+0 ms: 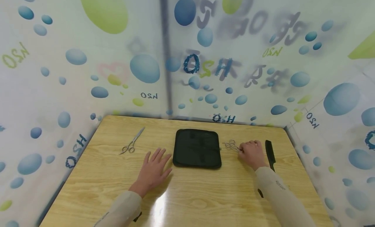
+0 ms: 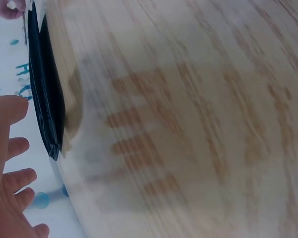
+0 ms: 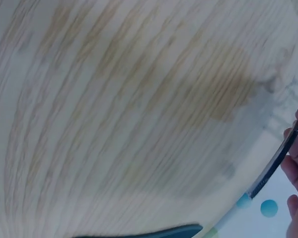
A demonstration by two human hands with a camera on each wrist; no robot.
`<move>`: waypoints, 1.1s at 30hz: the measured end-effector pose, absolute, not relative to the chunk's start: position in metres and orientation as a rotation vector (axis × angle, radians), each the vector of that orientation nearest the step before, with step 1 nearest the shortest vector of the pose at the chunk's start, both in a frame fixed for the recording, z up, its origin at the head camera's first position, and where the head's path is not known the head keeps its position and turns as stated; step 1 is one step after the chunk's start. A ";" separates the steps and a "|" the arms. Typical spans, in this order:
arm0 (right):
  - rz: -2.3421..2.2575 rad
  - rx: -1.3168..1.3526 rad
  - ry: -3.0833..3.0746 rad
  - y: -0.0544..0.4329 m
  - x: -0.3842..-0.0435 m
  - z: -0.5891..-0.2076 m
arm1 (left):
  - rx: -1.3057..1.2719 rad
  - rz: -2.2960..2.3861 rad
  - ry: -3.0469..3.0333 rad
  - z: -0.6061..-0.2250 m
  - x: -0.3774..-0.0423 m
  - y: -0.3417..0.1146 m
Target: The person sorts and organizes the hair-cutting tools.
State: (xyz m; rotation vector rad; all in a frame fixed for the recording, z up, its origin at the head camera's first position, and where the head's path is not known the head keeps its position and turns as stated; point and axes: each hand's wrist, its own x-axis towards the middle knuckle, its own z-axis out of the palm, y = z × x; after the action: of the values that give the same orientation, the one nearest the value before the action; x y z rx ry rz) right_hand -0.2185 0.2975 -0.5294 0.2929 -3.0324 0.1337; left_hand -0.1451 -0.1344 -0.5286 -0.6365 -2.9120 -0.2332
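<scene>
My right hand (image 1: 252, 153) is at the right of the table and pinches one end of a pair of silver scissors (image 1: 232, 145). The finger loops of these scissors point left towards a flat black zip case (image 1: 197, 148). In the right wrist view a narrow dark piece (image 3: 275, 163) runs out from between the thumb and fingers. My left hand (image 1: 153, 170) is palm down with its fingers spread, just left of the case, and holds nothing. In the left wrist view its fingers are apart beside the case's edge.
Another pair of silver scissors (image 1: 133, 143) lies at the far left, blades pointing away. A black comb (image 1: 270, 152) lies right of my right hand, partly hidden by the sleeve. The wooden table (image 1: 199, 197) meets a wall (image 1: 117, 57) with printed bubbles at its back edge.
</scene>
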 end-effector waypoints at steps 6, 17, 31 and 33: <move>0.183 0.271 -3.035 0.287 -0.215 -0.531 | -0.654 -0.250 -2.889 -0.527 -0.144 -0.131; 0.174 0.219 -3.052 0.288 -0.210 -0.537 | -0.638 -0.255 -2.935 -0.527 -0.143 -0.128; 0.284 0.263 -2.974 0.269 -0.205 -0.525 | -0.747 -0.284 -2.825 -0.516 -0.151 -0.107; 0.300 0.319 -2.938 0.259 -0.203 -0.522 | -0.771 -0.254 -2.821 -0.511 -0.154 -0.097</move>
State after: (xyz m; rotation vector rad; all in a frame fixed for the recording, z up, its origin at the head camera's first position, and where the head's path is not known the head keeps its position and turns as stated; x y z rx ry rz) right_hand -0.2033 0.2594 -0.5220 0.3194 -2.9382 0.2998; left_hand -0.1536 -0.0972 -0.5112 -0.7711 -2.8210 -0.2537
